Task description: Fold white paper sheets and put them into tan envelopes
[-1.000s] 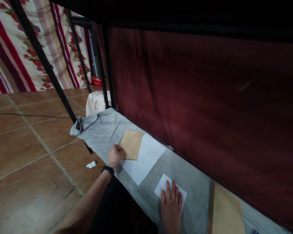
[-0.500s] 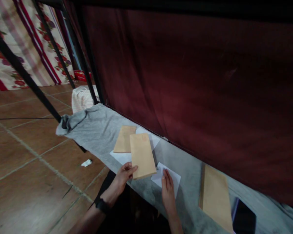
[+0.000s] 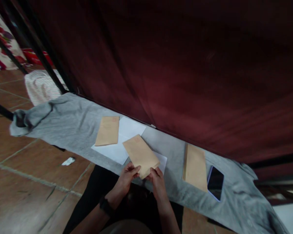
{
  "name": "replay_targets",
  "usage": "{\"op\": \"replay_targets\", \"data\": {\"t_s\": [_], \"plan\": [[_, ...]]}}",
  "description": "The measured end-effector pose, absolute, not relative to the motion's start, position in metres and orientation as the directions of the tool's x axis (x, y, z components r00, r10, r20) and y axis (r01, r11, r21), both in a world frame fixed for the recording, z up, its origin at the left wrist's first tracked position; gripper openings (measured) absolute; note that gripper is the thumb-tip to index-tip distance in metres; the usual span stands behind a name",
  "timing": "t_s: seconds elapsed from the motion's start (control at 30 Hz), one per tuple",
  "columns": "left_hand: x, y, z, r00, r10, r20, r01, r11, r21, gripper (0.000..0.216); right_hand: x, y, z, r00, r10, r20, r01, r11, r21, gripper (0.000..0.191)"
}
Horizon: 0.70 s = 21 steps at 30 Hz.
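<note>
A brown paper envelope (image 3: 139,151) is held up in front of me, tilted, over the cloth-covered bench. My left hand (image 3: 128,175) pinches its lower left edge between thumb and fingers. At the lower right corner, my right hand (image 3: 156,177) grips the same envelope, near its open end. Partly hidden behind it lies a folded white paper (image 3: 162,159). To the left, another brown envelope (image 3: 107,130) rests on white sheets of paper (image 3: 114,151).
A stack of brown envelopes (image 3: 195,167) lies to the right, beside a dark-screened phone (image 3: 215,182). Grey cloth (image 3: 75,113) covers the narrow bench. A dark red curtain (image 3: 173,81) hangs along its back. Black metal bars (image 3: 39,48) stand at the left.
My right hand has left the white paper and taken hold of the envelope. The envelope has turned and shifted over the white paper. The camera view has swung right.
</note>
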State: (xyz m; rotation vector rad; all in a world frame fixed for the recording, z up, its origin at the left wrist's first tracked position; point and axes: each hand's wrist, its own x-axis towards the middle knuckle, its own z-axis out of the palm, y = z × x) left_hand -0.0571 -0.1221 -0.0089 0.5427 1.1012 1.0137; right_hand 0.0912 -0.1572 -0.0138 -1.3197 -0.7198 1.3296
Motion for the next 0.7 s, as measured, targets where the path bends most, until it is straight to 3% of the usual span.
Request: {"op": "replay_targets", "data": {"t_s": [0.13,0.23,0.33,0.43,0.5,0.57,0.63,0.7], "plan": [[-0.059,-0.12,-0.012,0.144,0.824,-0.548,-0.478,0.543,0.69,0.048,0.095,-0.158,-0.003,0.082,0.945,-0.318,-0.328,-0.276,-0.903,0.044],[-0.056,-0.121,-0.013,0.172,0.787,-0.592,-0.493,0.59,0.64,0.053,0.098,-0.157,-0.004,0.113,0.939,-0.324,-0.326,-0.273,-0.905,0.039],[-0.053,-0.129,-0.013,0.209,0.783,-0.586,-0.412,0.614,0.674,0.054,0.104,-0.154,-0.009,0.183,0.933,-0.311,-0.204,-0.274,-0.94,0.035],[-0.056,-0.14,-0.012,0.319,0.777,-0.543,-0.144,0.606,0.782,0.049,0.116,-0.151,-0.012,0.277,0.937,-0.215,-0.01,-0.221,-0.975,0.035],[-0.06,-0.143,-0.007,0.356,0.837,-0.417,0.141,0.393,0.909,0.043,0.125,-0.151,-0.011,0.33,0.933,-0.145,0.069,-0.177,-0.982,0.035],[-0.064,-0.14,0.001,0.363,0.921,-0.141,0.392,-0.014,0.92,0.035,0.134,-0.152,-0.009,0.352,0.931,-0.102,0.085,-0.14,-0.987,0.035],[-0.068,-0.13,0.011,0.422,0.894,0.153,0.567,-0.392,0.724,0.052,0.14,-0.154,-0.006,0.325,0.943,-0.07,0.079,-0.1,-0.992,0.034],[-0.07,-0.115,0.019,0.532,0.8,0.278,0.653,-0.597,0.467,0.085,0.145,-0.157,-0.003,0.275,0.96,-0.053,0.078,-0.077,-0.994,0.033]]}}
